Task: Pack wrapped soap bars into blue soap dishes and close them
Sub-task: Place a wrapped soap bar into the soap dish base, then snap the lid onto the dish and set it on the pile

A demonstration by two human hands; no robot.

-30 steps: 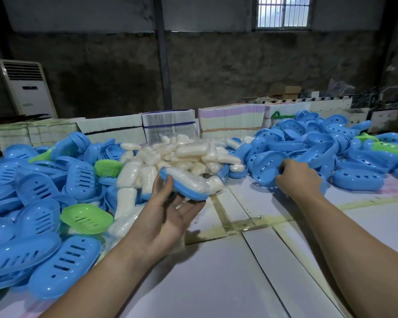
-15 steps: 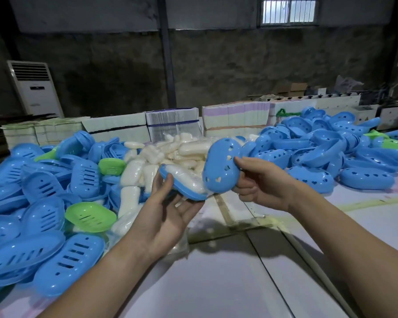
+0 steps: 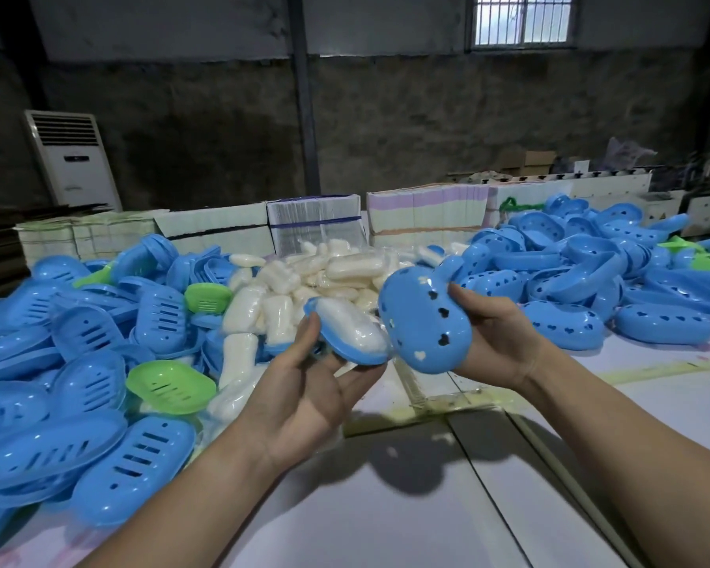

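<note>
Item in hand: a blue tray (image 3: 347,346) carrying one wrapped soap bar (image 3: 351,323), lying across the fingers of the left hand (image 3: 304,387), whose thumb is pressing the tray's near edge while the fingers are curling underneath it. The right hand (image 3: 497,338) is gripping a blue lid (image 3: 425,321) with heart-shaped holes, thumb on its outer shell and fingers curled behind it; the lid is standing tilted, its lower edge just beside the right end of the tray, not yet seated over the soap. Both items are being held above the white table (image 3: 386,506), near its middle. Stock to the left: a heap of blue slotted trays (image 3: 38,403) with two green trays (image 3: 171,387) lying among them. Stock at the centre back: a pile of wrapped soap bars (image 3: 304,276). Stock to the right: a heap of blue lids (image 3: 591,272). Behind the table: stacks of flat cartons (image 3: 423,211) are standing along the far edge, and a white floor air conditioner (image 3: 72,159) is standing against the dark wall.
</note>
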